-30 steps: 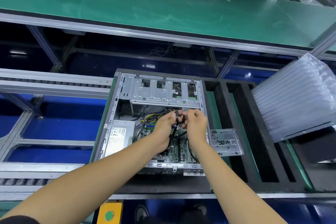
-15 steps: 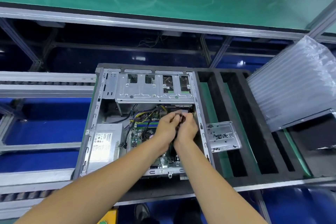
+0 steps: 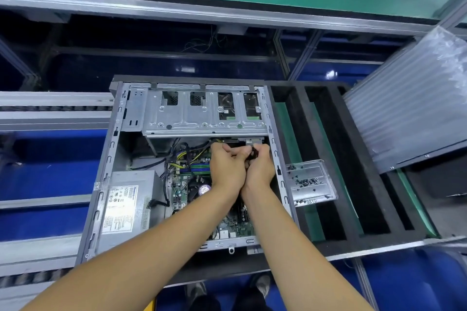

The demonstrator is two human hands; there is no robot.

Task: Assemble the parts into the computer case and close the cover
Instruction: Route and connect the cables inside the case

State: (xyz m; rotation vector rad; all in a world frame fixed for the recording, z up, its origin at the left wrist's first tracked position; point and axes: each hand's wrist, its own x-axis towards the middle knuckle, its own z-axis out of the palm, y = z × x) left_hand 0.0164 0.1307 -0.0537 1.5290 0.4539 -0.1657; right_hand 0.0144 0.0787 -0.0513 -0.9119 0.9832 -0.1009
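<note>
While both hands are bunched together inside the computer case (image 3: pixel 111 159), I read the grip like this: my left hand (image 3: pixel 227 166) and my right hand (image 3: pixel 260 166) have their fingers curled round a small black connector (image 3: pixel 253 153) on a dark cable, pinching it between them just under the lower edge of the drive cage (image 3: pixel 204 113). The two hands touch each other at the knuckles, so I cannot tell which fingers carry the load.

My judgement is that this plug is light and stiff at its body but the lead behind it is soft and springy — it will want to twist away. I would hold it by the plastic shell, never by the wires, and push straight, since pins in such a socket bend easily.

Just above the fingers sits a grey edge of a drive (image 3: pixel 252 141) tucked below the cage; that seems the likely socket, though the mating face is hidden. Beneath my wrists lies the motherboard (image 3: pixel 182 184), fragile, with yellow and black wiring near it. The power supply (image 3: pixel 129 199) fills the near-left corner of the case.

Outside, to the right, a small clear tray of screws (image 3: pixel 312 182) rests on black foam (image 3: pixel 353 184). The cover is not yet on.
</note>
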